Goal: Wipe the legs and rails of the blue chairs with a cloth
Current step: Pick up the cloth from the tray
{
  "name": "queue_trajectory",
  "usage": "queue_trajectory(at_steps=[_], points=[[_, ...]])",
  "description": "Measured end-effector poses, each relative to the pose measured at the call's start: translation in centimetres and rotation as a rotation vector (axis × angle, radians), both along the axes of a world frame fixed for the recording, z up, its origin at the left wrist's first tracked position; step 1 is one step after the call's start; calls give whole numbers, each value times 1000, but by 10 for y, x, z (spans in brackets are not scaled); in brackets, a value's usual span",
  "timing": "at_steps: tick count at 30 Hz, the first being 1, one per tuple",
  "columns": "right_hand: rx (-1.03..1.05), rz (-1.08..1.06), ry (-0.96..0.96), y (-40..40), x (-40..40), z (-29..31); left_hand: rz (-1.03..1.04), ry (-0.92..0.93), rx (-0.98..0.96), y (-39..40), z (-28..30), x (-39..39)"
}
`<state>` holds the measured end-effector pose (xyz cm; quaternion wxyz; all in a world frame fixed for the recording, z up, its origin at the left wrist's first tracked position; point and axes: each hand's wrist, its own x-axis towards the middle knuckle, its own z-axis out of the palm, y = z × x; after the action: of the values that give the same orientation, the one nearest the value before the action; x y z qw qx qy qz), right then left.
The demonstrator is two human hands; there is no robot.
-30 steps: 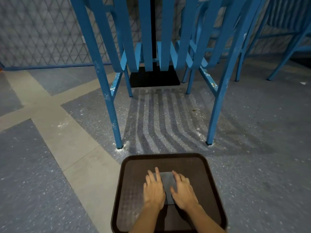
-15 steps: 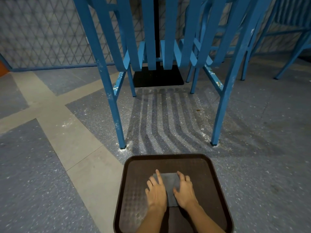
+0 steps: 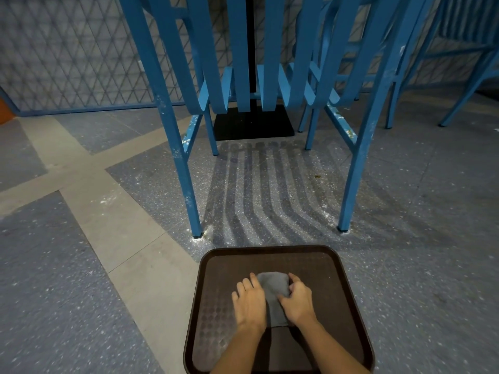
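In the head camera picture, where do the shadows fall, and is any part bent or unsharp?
Head view: the chair slats cast striped shadows toward the camera on the speckled floor, so the light comes from behind the chair; the wide lens bows the chair legs outward; the floor blurs toward the lower corners; the tray, cloth, left hand and right hand look sharp, without glare.

The place looks like a cafe or canteen dining area. Several matching blue chairs (image 3: 243, 76) with slatted backs stand around a black pedestal table base (image 3: 253, 122) on a speckled blue-grey floor (image 3: 67, 265) crossed by beige bands, a brown serving tray (image 3: 270, 252) lies on it, and a diamond-patterned wall (image 3: 67, 49) runs behind.
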<state>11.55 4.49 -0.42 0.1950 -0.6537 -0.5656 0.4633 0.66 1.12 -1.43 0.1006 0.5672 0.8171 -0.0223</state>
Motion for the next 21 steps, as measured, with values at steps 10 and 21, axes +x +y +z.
queue_trajectory(at_steps=[10,21], points=[[135,-47,56,5,-3,26,-9,-262,184,1,34,-9],[303,-121,399,7,-24,88,95,-804,733,2,100,-11]])
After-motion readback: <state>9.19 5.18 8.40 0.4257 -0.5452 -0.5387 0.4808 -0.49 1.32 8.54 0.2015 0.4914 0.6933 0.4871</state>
